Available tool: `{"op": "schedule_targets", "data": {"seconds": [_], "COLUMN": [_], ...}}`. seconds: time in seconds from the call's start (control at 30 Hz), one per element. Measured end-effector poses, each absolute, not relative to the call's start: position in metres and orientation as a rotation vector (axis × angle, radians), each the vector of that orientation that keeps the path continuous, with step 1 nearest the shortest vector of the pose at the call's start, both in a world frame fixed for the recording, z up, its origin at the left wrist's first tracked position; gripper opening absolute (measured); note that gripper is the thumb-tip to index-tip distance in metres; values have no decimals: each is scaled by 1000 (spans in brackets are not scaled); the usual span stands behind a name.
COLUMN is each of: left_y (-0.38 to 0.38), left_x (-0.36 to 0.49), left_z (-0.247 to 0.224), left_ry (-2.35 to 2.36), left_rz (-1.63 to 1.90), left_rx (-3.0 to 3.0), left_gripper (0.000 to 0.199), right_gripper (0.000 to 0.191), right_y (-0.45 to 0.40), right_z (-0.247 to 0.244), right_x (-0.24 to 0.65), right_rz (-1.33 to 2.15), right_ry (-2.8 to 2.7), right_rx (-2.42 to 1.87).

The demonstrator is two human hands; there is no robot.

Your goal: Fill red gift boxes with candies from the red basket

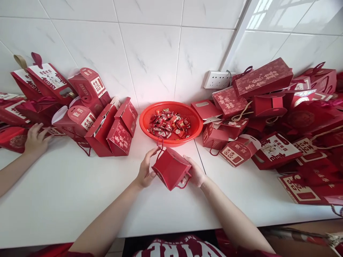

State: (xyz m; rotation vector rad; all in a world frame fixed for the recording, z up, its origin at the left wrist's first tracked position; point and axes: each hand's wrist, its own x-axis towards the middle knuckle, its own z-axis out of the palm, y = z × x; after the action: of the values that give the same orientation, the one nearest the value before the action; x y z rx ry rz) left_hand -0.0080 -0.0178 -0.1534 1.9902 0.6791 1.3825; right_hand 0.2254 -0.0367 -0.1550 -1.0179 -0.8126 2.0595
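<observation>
A small red gift box (171, 167) with twisted red cord handles is held tilted above the white table, just in front of the candy basket. My left hand (146, 171) grips its left side, with the thumb near the lower edge and the fingers by the upper cord. On the right side my right hand (196, 172) is wrapped round the box, its fingertips partly hidden behind the box and the lower cord. The inside of the box does not show. Behind it sits a red plastic basket (198, 125) with many wrapped candies (171, 123) in it.
Red gift boxes (120, 137) stand to the left on the white table (107, 192); a bigger heap of boxes (281, 146) fills the right. A co-worker's hand (36, 139) touches boxes at far left. A power strip (218, 79) is against the tiled wall.
</observation>
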Motion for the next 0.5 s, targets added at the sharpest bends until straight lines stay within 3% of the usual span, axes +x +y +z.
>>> {"op": "schedule_targets", "data": {"seconds": [0.13,0.27,0.4,0.5], "left_y": [-19,-25,-30,-31], "left_x": [-10,-7,2,7], "left_z": [-147,-144,-147,-150], "left_ry": [678,676,751,758], "left_rz": [1283,1203,1177,1189], "left_rx": [1907,1963,1922,1798], "left_gripper": [77,54,52,61], "right_gripper": [73,59,48,57], "right_y": [-35,-37,-42,-45], "right_z": [-160,-160,-159,-158], "right_x": [228,232,237,239], "right_rz": [1738,1154,812,606], "right_ry": [-1151,-1380,-1502,-1667], "right_rx": [-1228,-1434,-1300,-1046]}}
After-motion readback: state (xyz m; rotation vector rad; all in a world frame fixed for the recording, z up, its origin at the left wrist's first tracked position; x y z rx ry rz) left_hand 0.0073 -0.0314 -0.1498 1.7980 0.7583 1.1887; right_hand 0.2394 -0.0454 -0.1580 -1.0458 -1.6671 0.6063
